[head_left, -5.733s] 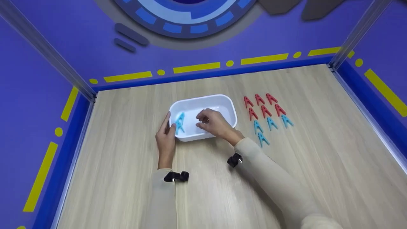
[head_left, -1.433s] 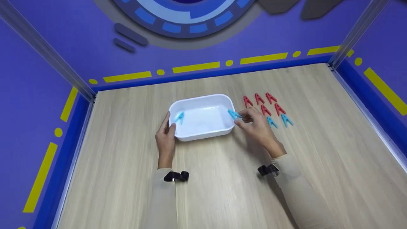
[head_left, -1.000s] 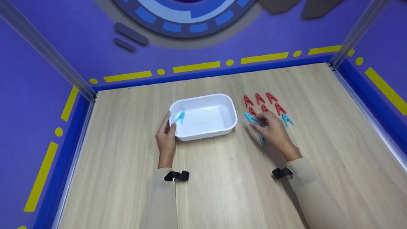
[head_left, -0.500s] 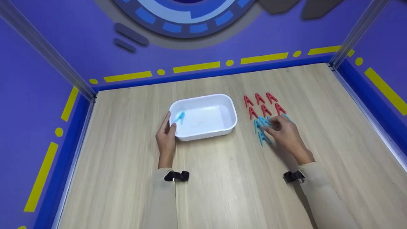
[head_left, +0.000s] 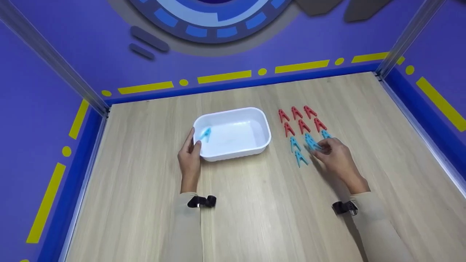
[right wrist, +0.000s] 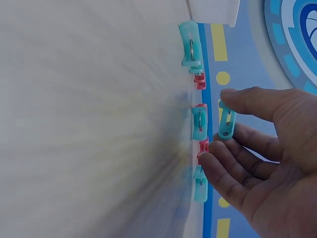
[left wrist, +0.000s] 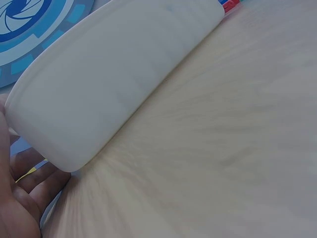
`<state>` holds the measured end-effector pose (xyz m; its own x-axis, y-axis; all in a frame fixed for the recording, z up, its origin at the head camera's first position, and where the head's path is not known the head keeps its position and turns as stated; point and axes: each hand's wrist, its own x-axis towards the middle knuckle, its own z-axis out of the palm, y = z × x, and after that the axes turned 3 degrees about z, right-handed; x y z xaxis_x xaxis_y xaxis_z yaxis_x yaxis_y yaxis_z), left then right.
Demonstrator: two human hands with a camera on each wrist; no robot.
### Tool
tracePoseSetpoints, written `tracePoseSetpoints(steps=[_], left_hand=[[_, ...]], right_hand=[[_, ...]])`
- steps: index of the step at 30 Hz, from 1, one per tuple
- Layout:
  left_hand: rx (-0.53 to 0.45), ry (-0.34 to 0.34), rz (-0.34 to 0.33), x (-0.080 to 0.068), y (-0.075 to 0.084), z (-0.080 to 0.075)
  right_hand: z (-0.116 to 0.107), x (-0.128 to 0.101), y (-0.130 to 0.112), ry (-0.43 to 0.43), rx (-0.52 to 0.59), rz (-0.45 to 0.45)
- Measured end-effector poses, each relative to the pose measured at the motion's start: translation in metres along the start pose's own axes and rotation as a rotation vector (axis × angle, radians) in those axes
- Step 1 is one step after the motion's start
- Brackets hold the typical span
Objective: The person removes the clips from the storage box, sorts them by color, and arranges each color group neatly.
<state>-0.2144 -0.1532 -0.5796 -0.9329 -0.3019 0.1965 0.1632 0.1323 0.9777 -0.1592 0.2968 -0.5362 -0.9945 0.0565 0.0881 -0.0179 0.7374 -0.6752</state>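
Note:
My left hand (head_left: 189,160) grips the left end of a white plastic tub (head_left: 235,154), thumb over the rim and fingers along the outer wall. Inside the tub, near that thumb, lies one light-blue clothespin (head_left: 206,134). My right hand (head_left: 338,160) pinches another light-blue clothespin (right wrist: 227,124) between thumb and fingers, held just above the table. Close to it on the table lie blue clothespins, among them one to the left (head_left: 295,144), one nearer me (head_left: 300,158) and one partly behind the right hand (head_left: 326,134).
Red clothespins (head_left: 304,126) lie in two rows behind the blue ones, several in all. The wooden table (head_left: 247,203) is bounded by a purple back wall (head_left: 233,65) and side walls with metal corner posts.
One of two blue clothespins in the tub was taken out by my right hand. That hand has since carried it rightward, over the blue clothespins on the table. The left hand and tub stayed put.

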Motion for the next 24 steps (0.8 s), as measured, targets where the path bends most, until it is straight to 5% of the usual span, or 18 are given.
tracePoseSetpoints(steps=[24], left_hand=[[-0.011, 0.008, -0.002, 0.000, 0.001, 0.001]], right_hand=[[-0.007, -0.012, 0.000, -0.082, -0.095, 0.165]])
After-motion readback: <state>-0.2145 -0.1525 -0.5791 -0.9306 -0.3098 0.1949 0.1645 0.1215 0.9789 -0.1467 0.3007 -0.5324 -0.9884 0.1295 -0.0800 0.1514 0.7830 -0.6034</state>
